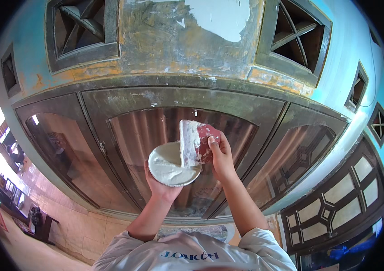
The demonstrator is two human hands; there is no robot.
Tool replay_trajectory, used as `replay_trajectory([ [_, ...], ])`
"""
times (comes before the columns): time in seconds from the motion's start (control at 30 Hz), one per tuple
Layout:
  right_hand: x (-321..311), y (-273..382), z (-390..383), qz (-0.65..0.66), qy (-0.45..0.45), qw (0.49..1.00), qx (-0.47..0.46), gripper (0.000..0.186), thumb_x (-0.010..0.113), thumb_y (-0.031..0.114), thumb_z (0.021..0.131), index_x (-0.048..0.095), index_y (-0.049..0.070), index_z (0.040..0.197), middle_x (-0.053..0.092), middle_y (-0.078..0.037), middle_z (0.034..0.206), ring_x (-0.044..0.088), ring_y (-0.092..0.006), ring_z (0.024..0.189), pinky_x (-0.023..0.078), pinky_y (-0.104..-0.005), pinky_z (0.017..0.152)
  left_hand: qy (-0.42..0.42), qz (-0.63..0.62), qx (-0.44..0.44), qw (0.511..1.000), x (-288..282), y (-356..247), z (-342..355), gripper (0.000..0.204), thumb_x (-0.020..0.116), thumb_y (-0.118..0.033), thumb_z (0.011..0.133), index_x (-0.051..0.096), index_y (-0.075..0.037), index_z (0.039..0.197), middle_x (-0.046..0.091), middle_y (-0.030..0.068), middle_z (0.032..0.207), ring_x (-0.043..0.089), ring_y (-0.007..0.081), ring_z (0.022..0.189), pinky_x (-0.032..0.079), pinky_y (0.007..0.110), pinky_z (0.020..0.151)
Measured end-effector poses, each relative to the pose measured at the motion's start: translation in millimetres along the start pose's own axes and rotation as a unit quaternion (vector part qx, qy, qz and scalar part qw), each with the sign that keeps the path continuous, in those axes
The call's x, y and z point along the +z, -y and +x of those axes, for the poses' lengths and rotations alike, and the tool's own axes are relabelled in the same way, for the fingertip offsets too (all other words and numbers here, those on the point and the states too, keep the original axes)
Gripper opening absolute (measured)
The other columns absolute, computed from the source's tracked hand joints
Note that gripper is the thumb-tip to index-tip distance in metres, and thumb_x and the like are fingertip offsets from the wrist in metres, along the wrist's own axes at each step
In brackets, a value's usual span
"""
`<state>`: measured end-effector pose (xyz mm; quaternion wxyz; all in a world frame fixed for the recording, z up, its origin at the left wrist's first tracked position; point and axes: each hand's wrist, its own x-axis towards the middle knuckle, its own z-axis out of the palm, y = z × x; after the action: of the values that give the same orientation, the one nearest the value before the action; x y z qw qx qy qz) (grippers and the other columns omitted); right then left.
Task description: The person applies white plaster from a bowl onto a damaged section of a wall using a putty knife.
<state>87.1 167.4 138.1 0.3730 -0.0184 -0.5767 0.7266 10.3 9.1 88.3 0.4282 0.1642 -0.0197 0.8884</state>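
Observation:
My left hand (164, 187) cradles a round bowl (174, 183) from below and the side. White putty (167, 170) lies inside it, smeared up to the rim. In my right hand (221, 156) is a flat red putty spreader (206, 135), pinched between thumb and fingers. White paste coats the spreader's wide left edge, which stands over the bowl's right side. Whether that edge touches the putty in the bowl, I cannot tell. Part of my left hand's fingers is hidden behind the bowl.
Ahead stands a dark wooden door (183, 97) with glass panels. Above it, a scraped wall (156, 45) carries a white patch (221, 18) between two crossed wooden vents. A lattice-paned door (336, 198) is at the right. Tiled floor (83, 230) and furniture (38, 223) lie at lower left.

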Motion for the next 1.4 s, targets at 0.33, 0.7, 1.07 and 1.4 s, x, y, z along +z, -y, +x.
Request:
replay_trajectory([
  [0.33, -13, -11, -9, 0.158, -0.108, 0.981, 0.035, 0.032, 0.045, 0.017, 0.107, 0.048, 0.013, 0.139, 0.063, -0.001, 0.124, 0.064, -0.0133, 0.111, 0.054, -0.0323, 0.096, -0.044, -0.030, 0.003, 0.999, -10, 5, 13, 0.064, 0.043, -0.062, 0.096, 0.059, -0.015, 0.135, 0.057, 0.0075, 0.141, 0.052, 0.0340, 0.131, 0.039, 0.055, 0.111],
  [0.7, -14, 7, -11, 0.128, -0.090, 0.988, -0.007, 0.041, 0.055, 0.006, 0.097, 0.047, 0.009, 0.137, 0.062, -0.003, 0.123, 0.061, -0.0152, 0.113, 0.050, -0.0350, 0.099, -0.034, -0.039, -0.005, 0.999, -8, 12, 18, 0.067, 0.044, -0.064, 0.094, 0.058, -0.014, 0.137, 0.056, 0.0090, 0.142, 0.049, 0.0347, 0.133, 0.036, 0.055, 0.113],
  [1.07, -27, 31, 21, 0.114, -0.106, 0.981, -0.117, 0.047, 0.057, 0.004, 0.095, 0.044, 0.007, 0.140, 0.059, -0.005, 0.127, 0.060, -0.0164, 0.116, 0.049, -0.0348, 0.100, -0.026, -0.016, -0.011, 0.999, 2, 22, 34, 0.066, 0.044, -0.064, 0.094, 0.058, -0.015, 0.137, 0.054, 0.0092, 0.143, 0.048, 0.0357, 0.133, 0.033, 0.057, 0.115],
  [1.4, -22, 192, 139, 0.088, -0.032, 0.948, -0.305, 0.038, 0.063, 0.008, 0.096, 0.052, 0.005, 0.131, 0.061, -0.004, 0.118, 0.060, -0.0135, 0.104, 0.052, -0.0313, 0.087, 0.005, -0.046, -0.026, 0.999, 8, 20, 35, 0.065, 0.043, -0.063, 0.095, 0.057, -0.016, 0.138, 0.055, 0.0082, 0.143, 0.049, 0.0356, 0.133, 0.035, 0.058, 0.113],
])
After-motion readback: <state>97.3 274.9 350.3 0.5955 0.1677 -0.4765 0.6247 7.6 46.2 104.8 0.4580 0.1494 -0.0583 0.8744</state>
